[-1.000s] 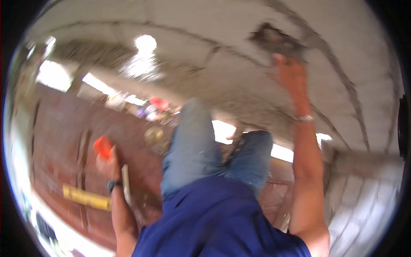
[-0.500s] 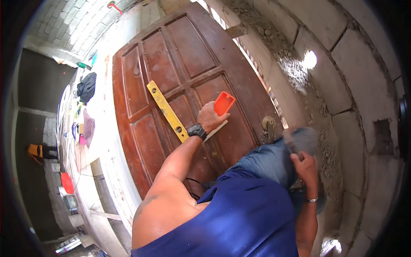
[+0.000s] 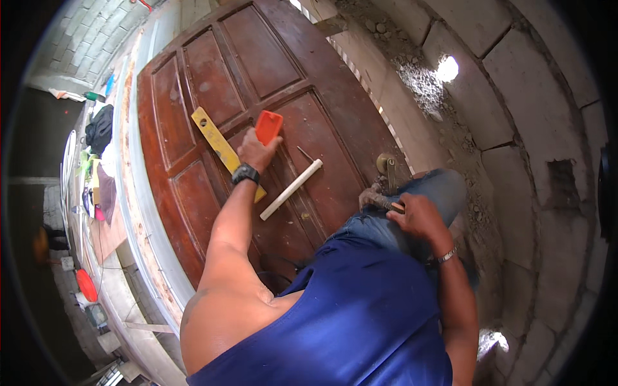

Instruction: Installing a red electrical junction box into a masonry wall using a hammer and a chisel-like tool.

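A brown panelled wooden door (image 3: 257, 71) lies flat in front of me. My left hand (image 3: 256, 150) is closed on an orange-red rectangular electrical box (image 3: 270, 127), held over the door beside a yellow spirit level (image 3: 216, 141). Part of the level is hidden behind that hand and wrist. A white plastic pipe (image 3: 291, 190) rests on the door to the right of it, with a thin dark rod, perhaps a nail (image 3: 305, 153), by its far end. My right hand (image 3: 418, 217) grips a hammer (image 3: 376, 195) by its handle, head pointing left above my knee.
A metal door handle (image 3: 387, 166) sticks up near the door's right edge. Rubble (image 3: 425, 80) lies along the block wall (image 3: 499, 106) on the right. At the left are a bench with a black bag (image 3: 100, 128), an orange-red round container (image 3: 87, 285) and a blurred person (image 3: 42, 246).
My left hand has moved left with the electrical box, uncovering the white pipe. My right hand has brought the hammer left and forward, toward the door handle. The whole view has shifted slightly.
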Available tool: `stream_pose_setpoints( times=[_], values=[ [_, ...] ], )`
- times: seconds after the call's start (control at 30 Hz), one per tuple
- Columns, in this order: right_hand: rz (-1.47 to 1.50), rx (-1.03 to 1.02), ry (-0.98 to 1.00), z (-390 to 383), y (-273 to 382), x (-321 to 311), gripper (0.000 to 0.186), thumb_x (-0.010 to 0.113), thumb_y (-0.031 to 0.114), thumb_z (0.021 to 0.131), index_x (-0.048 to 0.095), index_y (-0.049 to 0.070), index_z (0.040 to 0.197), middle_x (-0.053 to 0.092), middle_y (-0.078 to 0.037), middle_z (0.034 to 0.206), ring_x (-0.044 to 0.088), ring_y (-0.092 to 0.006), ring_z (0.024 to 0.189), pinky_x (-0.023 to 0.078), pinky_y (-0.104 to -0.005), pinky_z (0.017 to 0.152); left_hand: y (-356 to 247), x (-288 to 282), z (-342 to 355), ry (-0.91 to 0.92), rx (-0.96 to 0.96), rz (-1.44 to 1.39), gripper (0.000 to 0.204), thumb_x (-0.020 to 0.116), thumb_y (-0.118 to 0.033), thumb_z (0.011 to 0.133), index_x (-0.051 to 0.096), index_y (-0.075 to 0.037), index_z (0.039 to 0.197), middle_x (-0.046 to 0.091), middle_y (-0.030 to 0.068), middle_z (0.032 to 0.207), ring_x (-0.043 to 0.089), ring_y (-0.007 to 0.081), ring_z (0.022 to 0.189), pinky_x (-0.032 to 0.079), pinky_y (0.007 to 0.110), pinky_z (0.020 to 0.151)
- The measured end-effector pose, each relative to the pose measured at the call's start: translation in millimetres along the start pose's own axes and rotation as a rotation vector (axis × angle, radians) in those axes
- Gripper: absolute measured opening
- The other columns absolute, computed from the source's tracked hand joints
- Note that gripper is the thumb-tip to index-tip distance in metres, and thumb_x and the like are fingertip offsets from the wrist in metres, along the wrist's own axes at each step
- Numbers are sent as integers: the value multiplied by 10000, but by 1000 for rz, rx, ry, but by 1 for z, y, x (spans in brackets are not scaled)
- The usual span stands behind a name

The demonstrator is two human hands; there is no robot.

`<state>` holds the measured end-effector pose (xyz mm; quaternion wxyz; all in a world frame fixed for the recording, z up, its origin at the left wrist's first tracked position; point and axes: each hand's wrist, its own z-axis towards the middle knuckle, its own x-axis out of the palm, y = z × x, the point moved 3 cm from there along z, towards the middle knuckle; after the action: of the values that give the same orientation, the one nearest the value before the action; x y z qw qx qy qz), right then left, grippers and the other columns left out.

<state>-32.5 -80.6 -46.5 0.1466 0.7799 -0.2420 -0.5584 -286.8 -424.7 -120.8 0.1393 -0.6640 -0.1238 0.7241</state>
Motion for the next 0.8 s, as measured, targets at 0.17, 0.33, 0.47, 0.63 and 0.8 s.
stream_pose_setpoints(
  times=[0.17,0.33,0.47,0.63,0.8],
  values=[
    [1,51,24,26,13,12,390,739,368,778,630,2,857,648,-229,796,626,-419,775,488,-485,688,37,-1,35,-44,-117,-10,792,717,-640,686,561,-17,1150,631,220,1118,613,393,1035,488,472,871],
    [320,27,-219,59,31,40,351,695,340,830,622,3,895,640,-229,800,631,-417,780,491,-462,685,16,-5,32,-154,82,-55,834,745,-605,696,542,6,1226,593,220,1199,564,367,1130,452,439,950],
    [485,78,-222,69,40,64,319,671,311,856,615,6,933,639,-227,823,637,-409,796,495,-452,690,-16,11,23,-223,302,-193,728,767,-494,744,564,23,1215,587,216,1228,546,355,1166,422,416,1008],
    [501,108,-188,75,36,71,310,651,278,869,613,6,1014,646,-221,853,647,-389,814,501,-437,721,-39,28,43,-140,368,-209,614,752,-453,773,607,2,1158,586,184,1243,530,334,1190,384,439,1036],
    [527,54,-228,91,41,60,307,659,244,860,608,12,1055,653,-222,931,648,-379,851,503,-422,748,-40,31,60,-194,380,19,496,743,-413,785,638,-57,1113,593,142,1225,535,301,1175,356,472,1035]
  ],
)
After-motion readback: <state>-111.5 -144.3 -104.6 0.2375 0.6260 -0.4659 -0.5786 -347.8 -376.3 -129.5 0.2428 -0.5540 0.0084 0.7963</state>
